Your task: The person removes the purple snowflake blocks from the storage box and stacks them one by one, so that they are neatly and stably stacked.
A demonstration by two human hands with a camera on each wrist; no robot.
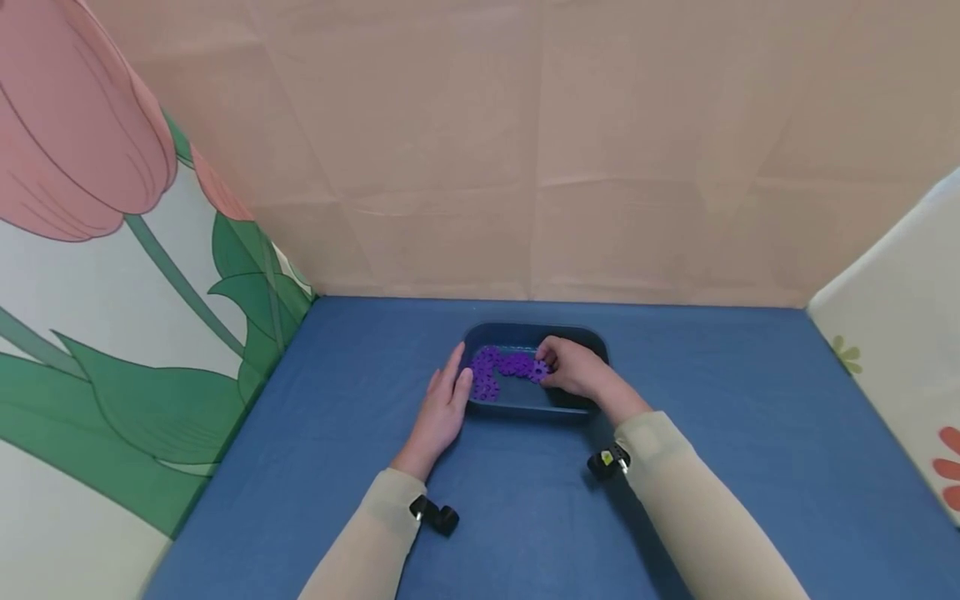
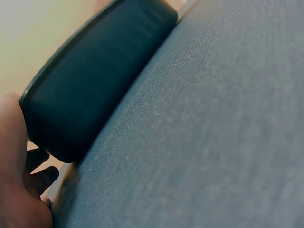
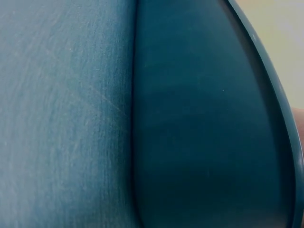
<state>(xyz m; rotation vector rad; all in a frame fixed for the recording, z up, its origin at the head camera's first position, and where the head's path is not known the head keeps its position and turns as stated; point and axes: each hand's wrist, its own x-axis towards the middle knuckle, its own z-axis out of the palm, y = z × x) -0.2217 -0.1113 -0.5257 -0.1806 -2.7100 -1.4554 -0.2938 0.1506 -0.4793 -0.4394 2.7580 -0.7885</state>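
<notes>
A dark blue rectangular tray [image 1: 532, 413] holds several small purple gear-shaped pieces [image 1: 487, 367], bunched at its left and reaching in a row toward the middle. Reaching in over the right side, my right hand [image 1: 573, 367] pinches a purple piece [image 1: 539, 372] at the right end of that row between thumb and fingers. My left hand [image 1: 438, 408] rests along the tray's left side with its fingers extended. In the left wrist view, that hand lies at the end of the tray wall [image 2: 90, 71]. The right wrist view shows mostly the tray's outer wall [image 3: 204, 104]; the pinched piece is hidden there.
A blue cloth [image 1: 360, 383] covers the table under the tray. Behind it rises a beige fabric backdrop [image 1: 532, 150]. Panels with a tulip print [image 1: 82, 125] and a white flower print [image 1: 885, 325] flank the table. Each wrist carries a small black camera [image 1: 442, 518].
</notes>
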